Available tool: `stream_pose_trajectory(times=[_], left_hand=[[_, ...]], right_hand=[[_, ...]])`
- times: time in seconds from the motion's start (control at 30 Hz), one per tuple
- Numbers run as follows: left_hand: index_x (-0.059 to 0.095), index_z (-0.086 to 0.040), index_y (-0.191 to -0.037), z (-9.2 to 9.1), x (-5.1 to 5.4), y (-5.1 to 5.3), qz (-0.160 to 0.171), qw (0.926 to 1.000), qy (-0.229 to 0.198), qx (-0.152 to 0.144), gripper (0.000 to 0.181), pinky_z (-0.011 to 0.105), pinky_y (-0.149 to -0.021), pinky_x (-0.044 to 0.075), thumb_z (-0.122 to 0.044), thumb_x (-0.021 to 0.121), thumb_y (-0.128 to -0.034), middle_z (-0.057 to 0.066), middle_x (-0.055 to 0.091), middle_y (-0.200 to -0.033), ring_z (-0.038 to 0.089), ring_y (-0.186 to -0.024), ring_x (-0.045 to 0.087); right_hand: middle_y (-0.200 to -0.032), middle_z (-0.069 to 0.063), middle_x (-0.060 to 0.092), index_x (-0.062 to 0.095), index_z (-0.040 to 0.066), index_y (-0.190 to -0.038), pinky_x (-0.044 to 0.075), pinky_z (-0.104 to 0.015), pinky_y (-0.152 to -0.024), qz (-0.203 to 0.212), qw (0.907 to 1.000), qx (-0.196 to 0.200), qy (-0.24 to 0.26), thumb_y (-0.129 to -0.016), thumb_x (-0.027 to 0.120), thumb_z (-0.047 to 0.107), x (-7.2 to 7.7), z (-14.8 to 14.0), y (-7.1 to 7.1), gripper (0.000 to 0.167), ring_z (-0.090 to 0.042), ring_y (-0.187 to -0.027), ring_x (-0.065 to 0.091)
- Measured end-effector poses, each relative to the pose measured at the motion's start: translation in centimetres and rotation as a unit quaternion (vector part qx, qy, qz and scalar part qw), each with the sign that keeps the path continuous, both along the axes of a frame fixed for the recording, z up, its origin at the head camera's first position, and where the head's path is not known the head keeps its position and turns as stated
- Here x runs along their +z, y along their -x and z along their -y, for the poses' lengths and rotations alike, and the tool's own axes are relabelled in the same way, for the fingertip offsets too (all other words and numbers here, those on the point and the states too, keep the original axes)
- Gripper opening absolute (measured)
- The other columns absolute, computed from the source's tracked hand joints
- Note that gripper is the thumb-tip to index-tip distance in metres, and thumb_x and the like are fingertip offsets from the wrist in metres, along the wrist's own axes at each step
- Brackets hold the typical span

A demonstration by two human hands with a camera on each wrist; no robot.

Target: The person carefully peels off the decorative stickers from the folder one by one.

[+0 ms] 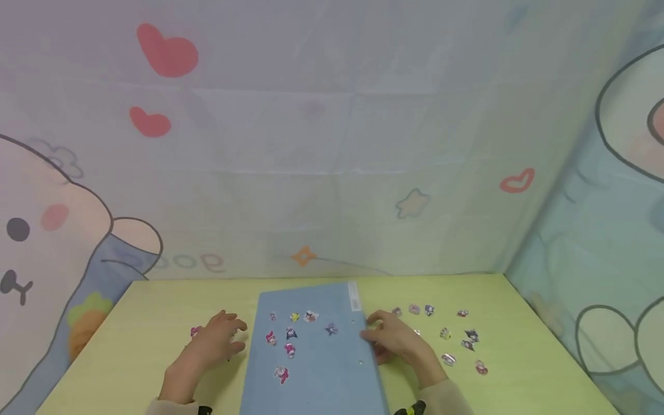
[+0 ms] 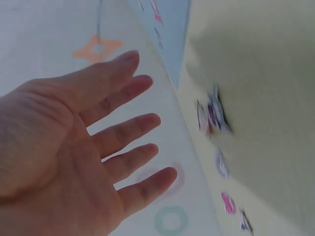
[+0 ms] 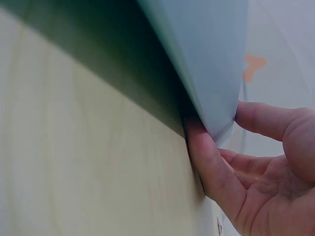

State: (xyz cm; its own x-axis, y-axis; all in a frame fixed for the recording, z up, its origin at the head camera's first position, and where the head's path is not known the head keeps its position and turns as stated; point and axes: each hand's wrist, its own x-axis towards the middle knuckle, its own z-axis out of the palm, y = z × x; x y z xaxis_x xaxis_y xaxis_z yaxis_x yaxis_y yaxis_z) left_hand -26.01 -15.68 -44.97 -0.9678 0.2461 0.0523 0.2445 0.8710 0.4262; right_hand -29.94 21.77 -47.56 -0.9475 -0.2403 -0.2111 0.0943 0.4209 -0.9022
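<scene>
Right hand (image 1: pixel 391 334) is pinching the right edge of the blue folder (image 1: pixel 317 349), digits pressing on both faces, right wrist view is showing that edge tilting up off the yellow table (image 1: pixel 524 328) with a dark gap underneath. Left hand (image 1: pixel 210 340) is hovering just beside the folder's left side, fingers spreading apart and bending loosely, palm facing the left wrist camera. Folder is lying between the two hands, roughly mid-table, its near end running out of the head view. Eight small cartoon stickers (image 1: pixel 290 350) are sitting on its face, most clustering toward the left half, a purple one (image 1: pixel 331 329) standing apart to the right; a white label (image 1: pixel 354 297) is lining the top right corner. About ten loose stickers (image 1: pixel 445 333) are scattering over the table to the right, one partly hiding by the right hand; a pink sticker (image 1: pixel 195 331) is peeking out behind the left hand, and left wrist view is showing more in a blurry row, two overlapping. Pale sleeves (image 1: pixel 452 397) are covering both forearms. Behind the table a pale curtain (image 1: pixel 311 144) is hanging, showing hearts, a star and a bear-like figure (image 1: pixel 46 253) on the left
</scene>
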Motion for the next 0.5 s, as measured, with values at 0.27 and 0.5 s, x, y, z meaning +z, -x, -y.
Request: stream_pose_trajectory(times=[0.27, 0.5], left_hand=[[0.068, -0.011, -0.088, -3.4, -0.6, -0.9, 0.0, 0.9969, -0.041, -0.067, 0.012, 0.058, -0.101, 0.038, -0.006, 0.076, -0.0813, 0.021, 0.059, -0.122, 0.046, -0.124, 0.047], [0.071, -0.01, -0.08, -5.1, -0.8, -1.9, 0.029, 0.9938, -0.049, -0.096, 0.007, 0.059, -0.1, 0.038, -0.006, 0.077, -0.0803, 0.023, 0.059, -0.123, 0.045, -0.123, 0.047]], right_hand=[[-0.089, -0.017, 0.059, 0.047, -0.006, -0.13, 0.056, -0.04, -0.055, -0.003, 0.9999, -0.01, -0.009, -0.091, 0.066, 0.012, 0.1, 0.1, -0.1, 0.047, -0.026, -0.065, 0.062], [-0.088, -0.017, 0.059, 0.046, -0.007, -0.13, 0.057, -0.039, -0.055, -0.003, 1.0, -0.003, -0.008, -0.091, 0.067, 0.012, -0.2, 0.1, -0.1, 0.048, -0.026, -0.065, 0.062]])
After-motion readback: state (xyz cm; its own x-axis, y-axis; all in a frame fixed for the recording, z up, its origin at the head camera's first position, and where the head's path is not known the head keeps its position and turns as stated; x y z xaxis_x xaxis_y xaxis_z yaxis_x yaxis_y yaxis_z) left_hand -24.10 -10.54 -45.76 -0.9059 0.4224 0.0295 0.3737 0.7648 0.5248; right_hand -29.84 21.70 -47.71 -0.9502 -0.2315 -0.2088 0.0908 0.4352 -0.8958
